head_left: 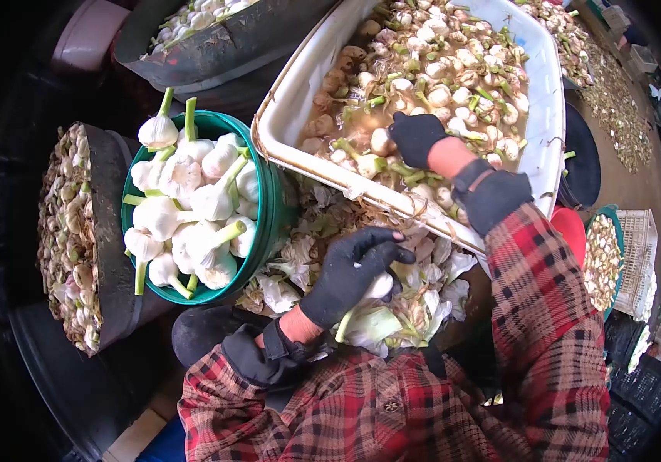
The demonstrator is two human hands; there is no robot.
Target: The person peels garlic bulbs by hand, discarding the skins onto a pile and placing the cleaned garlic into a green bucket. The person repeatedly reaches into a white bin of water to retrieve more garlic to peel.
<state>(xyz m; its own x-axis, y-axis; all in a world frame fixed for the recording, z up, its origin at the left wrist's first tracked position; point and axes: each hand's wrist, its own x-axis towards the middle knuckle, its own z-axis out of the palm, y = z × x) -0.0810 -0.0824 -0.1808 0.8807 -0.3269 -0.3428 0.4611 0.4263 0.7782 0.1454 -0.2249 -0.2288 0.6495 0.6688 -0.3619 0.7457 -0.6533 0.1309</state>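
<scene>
My left hand, in a black glove, is closed around a white garlic bulb with a green stem, held over a heap of peeled skins in my lap. My right hand, also black-gloved, reaches into the white tub of soaking, unpeeled garlic and rests on the bulbs; whether it grips one is hidden. A green bucket at my left is piled with clean white garlic bulbs.
A dark container of trimmings stands at far left. Another dark basin with garlic sits at the top. Trays and crates with more garlic line the right side.
</scene>
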